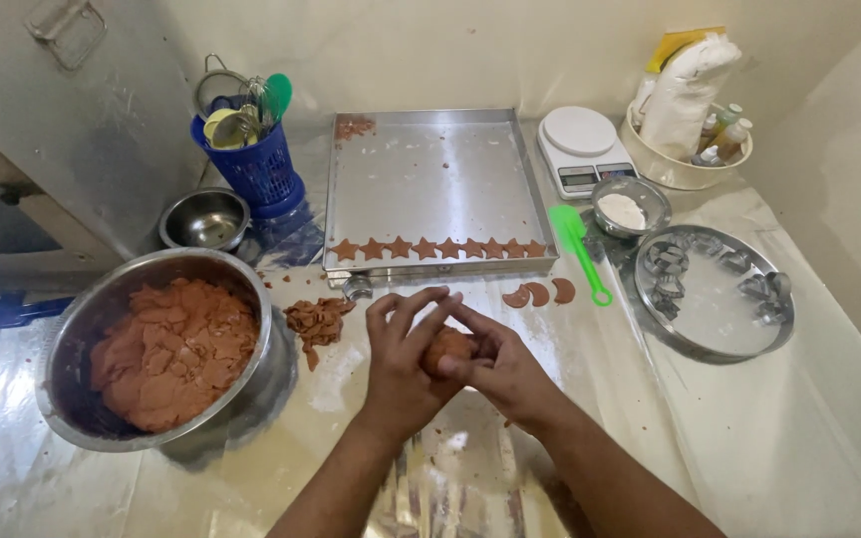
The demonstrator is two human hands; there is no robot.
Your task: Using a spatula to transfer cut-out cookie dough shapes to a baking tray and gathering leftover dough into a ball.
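Both hands meet over the plastic-covered counter, cupped around a ball of brown dough [447,349]. My left hand [403,351] wraps it from the left with fingers curled over the top. My right hand [498,363] presses it from the right. A large steel bowl [72,329] of brown dough [173,349] stands to the left. Behind the hands lies a steel baking tray [430,179] with a row of star-shaped dough pieces [437,248] along its near edge.
Dough scraps [317,321] lie beside the bowl, three crescent pieces [540,294] right of the tray. A green spatula [580,251], flour bowl [630,206], scale [580,149], round tray of cutters [715,291], small steel bowl [205,218] and blue utensil basket [251,164] surround.
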